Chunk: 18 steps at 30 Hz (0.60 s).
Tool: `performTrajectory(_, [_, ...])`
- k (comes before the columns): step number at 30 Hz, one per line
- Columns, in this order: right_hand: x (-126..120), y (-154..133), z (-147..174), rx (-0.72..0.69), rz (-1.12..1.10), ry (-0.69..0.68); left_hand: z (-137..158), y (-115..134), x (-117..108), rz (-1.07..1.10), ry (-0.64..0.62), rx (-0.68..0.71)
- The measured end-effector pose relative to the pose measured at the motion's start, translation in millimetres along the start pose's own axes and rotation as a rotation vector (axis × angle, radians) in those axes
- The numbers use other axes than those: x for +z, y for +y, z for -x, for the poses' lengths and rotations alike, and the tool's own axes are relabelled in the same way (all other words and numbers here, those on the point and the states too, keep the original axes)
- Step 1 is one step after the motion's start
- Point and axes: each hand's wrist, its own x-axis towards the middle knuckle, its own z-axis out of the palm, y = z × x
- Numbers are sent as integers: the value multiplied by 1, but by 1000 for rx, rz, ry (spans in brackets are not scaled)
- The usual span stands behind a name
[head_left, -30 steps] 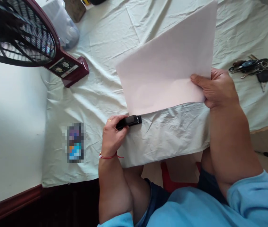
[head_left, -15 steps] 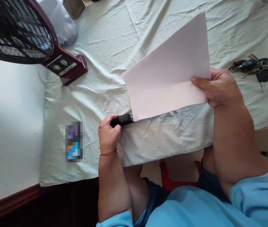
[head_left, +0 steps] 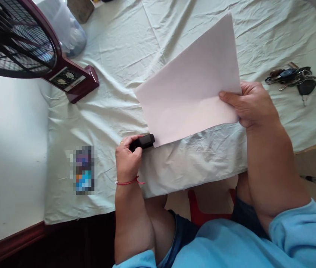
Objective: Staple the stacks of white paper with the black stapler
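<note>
A pixelated patch (head_left: 83, 170) blurs something; the fan (head_left: 15, 41) is cut off.

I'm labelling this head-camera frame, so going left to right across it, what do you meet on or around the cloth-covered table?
Fan → blurred small item → left hand with a black stapler in its grip → white paper → right hand pinching the paper's edge → bunch of keys.

Left hand (head_left: 127, 160) fisted, gripping; right hand (head_left: 251, 104) pinching, forearm raised.
</note>
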Motion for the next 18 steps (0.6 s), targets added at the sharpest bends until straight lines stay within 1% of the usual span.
performTrajectory(6, [-2,2,-2,-16,25,42,2,5,-1,182,-20,41])
performTrajectory(10, [-3,1,-2,-11,19,50,2,4,1,150,-57,46])
performTrajectory(12, [-4,1,-3,-8,24,55,1,3,2,132,-56,41])
performTrajectory(18, [-9,10,-8,-38,51,40,0,5,10,1,-46,90])
